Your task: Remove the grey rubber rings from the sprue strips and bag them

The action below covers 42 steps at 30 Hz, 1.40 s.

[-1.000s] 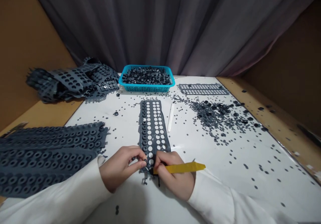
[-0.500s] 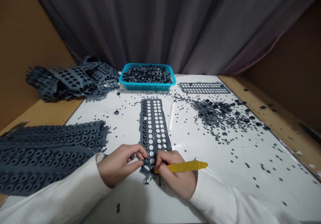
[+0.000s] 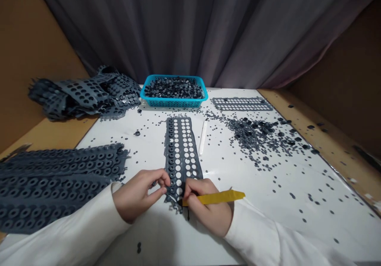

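A narrow dark grey rubber sheet lies lengthwise before me, with rings along its left side and rows of punched holes showing white. My left hand is at its lower left edge, thumb and index fingertip pinched close together on that edge. A small dark bit shows between the curled fingers; I cannot make out what it is. My right hand grips a flat yellow-handled tool like a pen. Its working tip is hidden by the fingers, over the sheet's near end.
A blue basket of small black rubber parts stands at the back. Ringed sheets lie left, below a crumpled heap of punched sheets. Right are a flat punched sheet and scattered dark discs. A white pen-like stick lies beyond my right hand.
My left fingertips have shifted slightly left, and the sheet's near left corner has lifted and bent with them. My right hand and the yellow tool have barely moved.
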### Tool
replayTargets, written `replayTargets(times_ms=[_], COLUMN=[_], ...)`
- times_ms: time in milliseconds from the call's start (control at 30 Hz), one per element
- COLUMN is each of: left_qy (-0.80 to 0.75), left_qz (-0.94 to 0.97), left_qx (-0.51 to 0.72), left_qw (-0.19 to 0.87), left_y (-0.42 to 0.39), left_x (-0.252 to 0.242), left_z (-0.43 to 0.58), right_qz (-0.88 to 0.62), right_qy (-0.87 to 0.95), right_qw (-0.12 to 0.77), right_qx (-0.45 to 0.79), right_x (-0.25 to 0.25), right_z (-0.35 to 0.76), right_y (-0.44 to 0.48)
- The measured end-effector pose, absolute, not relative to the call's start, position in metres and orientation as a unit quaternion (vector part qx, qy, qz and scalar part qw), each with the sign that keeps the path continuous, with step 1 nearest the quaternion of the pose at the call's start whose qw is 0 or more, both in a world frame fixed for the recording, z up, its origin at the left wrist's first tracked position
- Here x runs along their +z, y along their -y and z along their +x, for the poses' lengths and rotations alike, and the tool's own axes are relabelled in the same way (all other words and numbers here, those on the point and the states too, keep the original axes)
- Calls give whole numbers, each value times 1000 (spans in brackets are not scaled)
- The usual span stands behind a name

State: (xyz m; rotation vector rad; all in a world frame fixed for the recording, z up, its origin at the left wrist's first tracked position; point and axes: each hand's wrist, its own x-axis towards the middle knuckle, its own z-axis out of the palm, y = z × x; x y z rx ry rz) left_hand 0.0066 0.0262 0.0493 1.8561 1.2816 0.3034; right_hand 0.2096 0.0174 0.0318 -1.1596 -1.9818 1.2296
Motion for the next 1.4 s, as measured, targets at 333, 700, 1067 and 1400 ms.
replayTargets(times_ms=[333,700,1067,1400], left_qy=[-518,-522,-445,-405], left_qz=[761,526,387,333], left_qx=[147,206,225,231], left_qw=[362,639,776,820], left_y=[-35,-27,-26,-26], left_x=[55,52,43,42], left_z=[-7,1,7,13], right_qz=[-435,-405,-392,-395], right_qy=[723,554,632,677], right_qw=[268,414,435,415], right_qx=[465,598,508,462], right_x=[33,34,42,40], right_z=[209,213,213,212], right_y=[-18,-18,-16,-18])
